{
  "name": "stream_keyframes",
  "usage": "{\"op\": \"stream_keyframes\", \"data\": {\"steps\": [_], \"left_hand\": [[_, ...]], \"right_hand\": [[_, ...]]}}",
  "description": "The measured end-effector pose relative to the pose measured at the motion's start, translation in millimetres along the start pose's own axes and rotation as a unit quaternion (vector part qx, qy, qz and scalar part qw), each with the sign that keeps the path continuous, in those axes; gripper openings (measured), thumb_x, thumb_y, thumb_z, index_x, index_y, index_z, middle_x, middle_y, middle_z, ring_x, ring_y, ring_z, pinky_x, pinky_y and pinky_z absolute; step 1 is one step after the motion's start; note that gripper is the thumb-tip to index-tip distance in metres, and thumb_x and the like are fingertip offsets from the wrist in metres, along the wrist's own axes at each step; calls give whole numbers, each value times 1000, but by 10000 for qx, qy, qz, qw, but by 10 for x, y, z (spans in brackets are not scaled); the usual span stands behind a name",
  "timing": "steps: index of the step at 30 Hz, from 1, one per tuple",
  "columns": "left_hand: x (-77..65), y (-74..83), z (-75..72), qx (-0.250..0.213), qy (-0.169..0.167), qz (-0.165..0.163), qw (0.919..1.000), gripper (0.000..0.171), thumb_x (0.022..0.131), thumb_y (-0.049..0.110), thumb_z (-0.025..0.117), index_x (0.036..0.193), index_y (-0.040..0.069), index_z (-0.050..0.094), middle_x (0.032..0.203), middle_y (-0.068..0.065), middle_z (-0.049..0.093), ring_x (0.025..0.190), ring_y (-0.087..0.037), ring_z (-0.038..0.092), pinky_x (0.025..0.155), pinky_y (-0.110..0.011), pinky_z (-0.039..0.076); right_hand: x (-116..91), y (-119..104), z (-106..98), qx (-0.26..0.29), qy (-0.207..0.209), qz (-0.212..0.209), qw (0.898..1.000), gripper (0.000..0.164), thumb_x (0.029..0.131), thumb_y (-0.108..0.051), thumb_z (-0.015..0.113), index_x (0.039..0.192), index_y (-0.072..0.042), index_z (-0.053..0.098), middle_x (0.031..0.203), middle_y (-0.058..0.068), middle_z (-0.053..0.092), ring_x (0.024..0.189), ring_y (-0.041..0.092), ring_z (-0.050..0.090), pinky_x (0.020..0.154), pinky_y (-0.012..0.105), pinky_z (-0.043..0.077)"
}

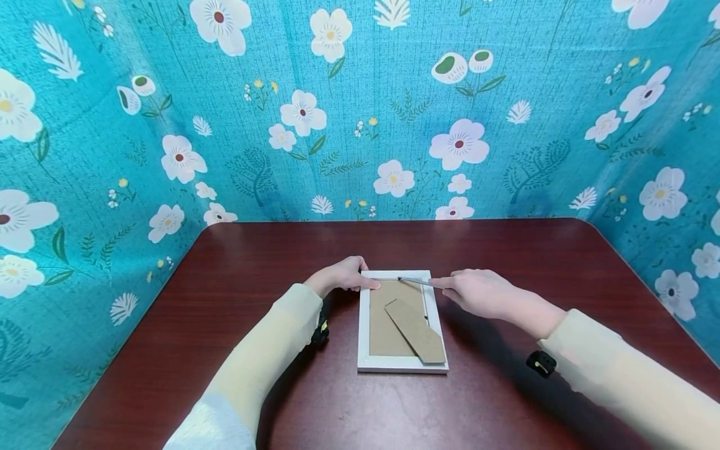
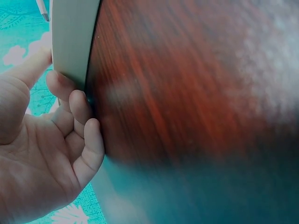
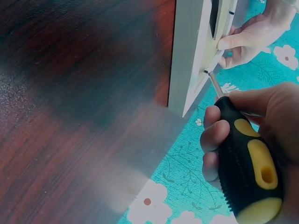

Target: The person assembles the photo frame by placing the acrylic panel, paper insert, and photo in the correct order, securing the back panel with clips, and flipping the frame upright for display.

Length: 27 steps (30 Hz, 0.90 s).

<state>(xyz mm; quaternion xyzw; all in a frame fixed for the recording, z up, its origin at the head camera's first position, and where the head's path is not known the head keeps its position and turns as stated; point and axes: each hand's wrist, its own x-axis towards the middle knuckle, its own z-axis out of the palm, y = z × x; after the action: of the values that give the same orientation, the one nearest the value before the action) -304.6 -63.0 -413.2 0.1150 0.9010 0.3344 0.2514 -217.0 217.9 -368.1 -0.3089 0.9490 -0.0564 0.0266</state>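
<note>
A white picture frame [image 1: 364, 325] lies face down on the table, its brown backing board [image 1: 385, 331] and slanting stand leg [image 1: 416, 334] facing up. My left hand [image 1: 344, 275] grips the far left corner, thumb over the back and fingers curled at the outer side [image 2: 72, 42]. In my right hand [image 1: 478, 292] is a screwdriver [image 3: 250, 161] with a black and yellow handle. Its metal shaft [image 3: 216, 85] reaches across the frame's far right corner. The tip is right at a small dark tab [image 3: 206, 71] on the far inner edge.
The dark red wooden table [image 1: 270, 250] extends around the frame. Teal flowered cloth [image 1: 349, 112] hangs behind it and on both sides. A second dark tab [image 1: 425, 317] shows on the frame's right inner edge, beside the stand leg.
</note>
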Motion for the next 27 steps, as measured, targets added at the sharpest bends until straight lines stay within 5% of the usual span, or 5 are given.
{"op": "stream_keyframes", "data": {"steps": [11, 20, 27], "left_hand": [[9, 4, 1, 2, 79, -43, 10000, 37, 86, 29, 76, 94, 7, 47, 64, -5, 52, 54, -16, 45, 50, -26, 36], [10, 24, 10, -22, 74, -109, 9999, 38, 85, 28, 77, 96, 7, 47, 65, -6, 51, 54, -17, 45, 50, -27, 36], [-3, 19, 14, -24, 59, -113, 9999, 37, 86, 28, 76, 95, 7, 47, 65, -5, 51, 55, -18, 45, 52, -28, 37]], "right_hand": [[38, -1, -53, 290, -349, -62, 9989, 37, 91, -6, 66, 128, -9, 64, 56, -6, 52, 45, 7, 28, 43, 23, 30], [28, 42, -69, -4, 28, -294, 9996, 34, 90, -6, 66, 124, -12, 68, 53, -10, 42, 45, 7, 31, 43, 24, 31], [25, 13, -96, 4, -64, -252, 9997, 34, 91, -6, 65, 125, -12, 67, 52, -10, 41, 44, 7, 30, 43, 23, 30]]}}
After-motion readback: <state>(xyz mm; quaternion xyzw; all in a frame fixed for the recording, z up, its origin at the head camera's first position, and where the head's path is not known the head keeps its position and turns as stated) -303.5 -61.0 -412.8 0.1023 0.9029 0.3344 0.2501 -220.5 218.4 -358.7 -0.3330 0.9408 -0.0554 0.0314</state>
